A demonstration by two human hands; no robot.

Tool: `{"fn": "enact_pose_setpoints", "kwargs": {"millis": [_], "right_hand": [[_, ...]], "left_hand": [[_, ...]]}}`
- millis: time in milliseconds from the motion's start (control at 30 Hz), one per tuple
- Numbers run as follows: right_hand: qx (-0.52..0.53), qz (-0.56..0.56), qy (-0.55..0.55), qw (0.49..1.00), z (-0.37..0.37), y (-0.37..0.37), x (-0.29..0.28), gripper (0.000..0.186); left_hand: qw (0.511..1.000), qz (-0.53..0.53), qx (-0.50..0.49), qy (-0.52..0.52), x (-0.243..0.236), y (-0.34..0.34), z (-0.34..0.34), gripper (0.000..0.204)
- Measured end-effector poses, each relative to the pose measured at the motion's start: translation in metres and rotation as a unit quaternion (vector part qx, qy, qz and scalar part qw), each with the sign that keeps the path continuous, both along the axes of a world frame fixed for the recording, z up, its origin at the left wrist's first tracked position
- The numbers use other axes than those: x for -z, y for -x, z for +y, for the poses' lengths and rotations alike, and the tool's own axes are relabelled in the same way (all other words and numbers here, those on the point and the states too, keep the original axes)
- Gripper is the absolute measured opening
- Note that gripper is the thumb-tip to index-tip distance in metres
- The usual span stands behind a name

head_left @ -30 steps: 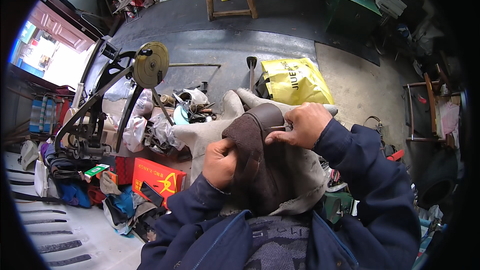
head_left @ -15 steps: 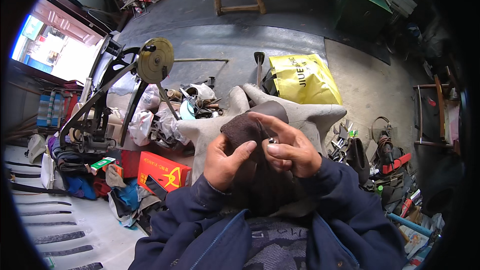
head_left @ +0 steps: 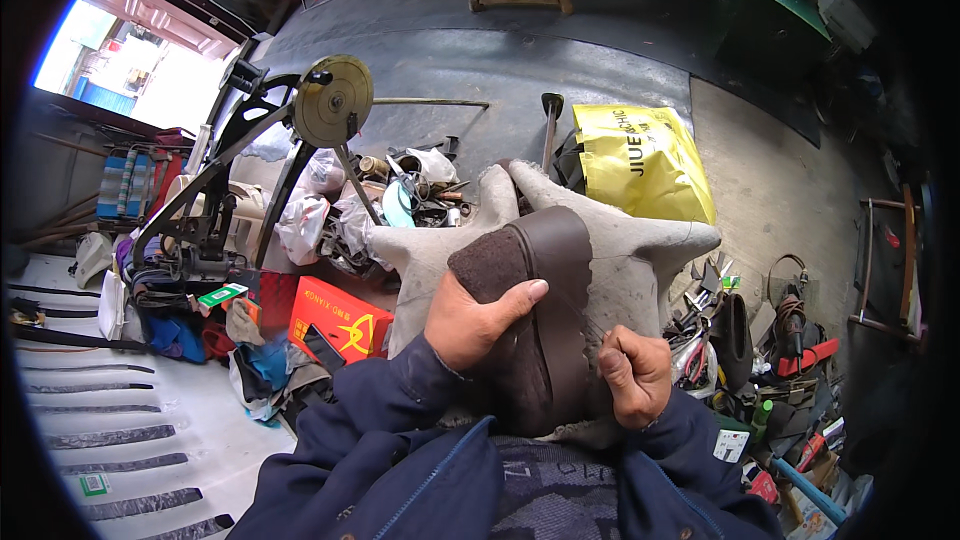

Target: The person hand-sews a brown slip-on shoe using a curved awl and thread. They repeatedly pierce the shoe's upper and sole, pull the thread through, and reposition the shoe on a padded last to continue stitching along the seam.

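My left hand [head_left: 478, 322] is closed round a dark brown leather piece [head_left: 560, 285] with a fuzzy brown lining, thumb lying across its upper side. It looks like part of a boot, though its lower end is hidden near my body. Beside the right edge of the leather, my right hand [head_left: 637, 377] is curled into a pinch. Thin thread-like lines show between that edge and the fingers, too fine to be sure of. What the pinch holds is hidden. Under the leather, a stiff grey cover [head_left: 640, 240] spreads over my lap.
A hand-cranked machine with a round wheel [head_left: 333, 102] stands at left, near a red box [head_left: 340, 322] and plastic bags [head_left: 302, 225]. A yellow bag [head_left: 645, 165] lies ahead. Tools and a dark boot [head_left: 735, 340] crowd the right. Black strips [head_left: 120, 465] lie at lower left.
My right hand has moved away from the fuzzy edge, down and to the right, and closed into a pinch. The leather now lies more spread out, with my left hand still gripping it.
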State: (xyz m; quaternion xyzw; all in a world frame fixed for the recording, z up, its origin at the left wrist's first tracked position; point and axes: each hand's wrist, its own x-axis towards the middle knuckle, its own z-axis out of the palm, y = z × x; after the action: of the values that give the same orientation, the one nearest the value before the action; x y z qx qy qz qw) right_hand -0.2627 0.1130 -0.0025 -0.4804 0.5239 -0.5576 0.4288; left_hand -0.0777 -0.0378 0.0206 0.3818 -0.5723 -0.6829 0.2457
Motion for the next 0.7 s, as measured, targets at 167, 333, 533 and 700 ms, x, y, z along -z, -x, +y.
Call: {"fn": "enact_pose_setpoints", "kwargs": {"millis": [167, 333, 533, 700], "right_hand": [[0.043, -0.044, 0.016, 0.998, 0.013, -0.011, 0.04, 0.037], [0.092, -0.093, 0.084, 0.988, 0.011, -0.023, 0.059, 0.041], [0.094, -0.028, 0.008, 0.995, -0.006, -0.014, 0.021, 0.036], [0.091, 0.175, -0.009, 0.98, -0.047, -0.015, -0.008, 0.037]], "left_hand": [[0.999, 0.006, -0.005, -0.039, 0.001, 0.001, 0.0, 0.036], [0.998, -0.024, 0.0, -0.064, 0.001, 0.001, -0.005, 0.034], [1.0, 0.005, 0.021, -0.01, 0.006, -0.007, -0.006, 0.035], [0.996, -0.031, 0.035, -0.075, -0.002, -0.053, -0.005, 0.033]]}}
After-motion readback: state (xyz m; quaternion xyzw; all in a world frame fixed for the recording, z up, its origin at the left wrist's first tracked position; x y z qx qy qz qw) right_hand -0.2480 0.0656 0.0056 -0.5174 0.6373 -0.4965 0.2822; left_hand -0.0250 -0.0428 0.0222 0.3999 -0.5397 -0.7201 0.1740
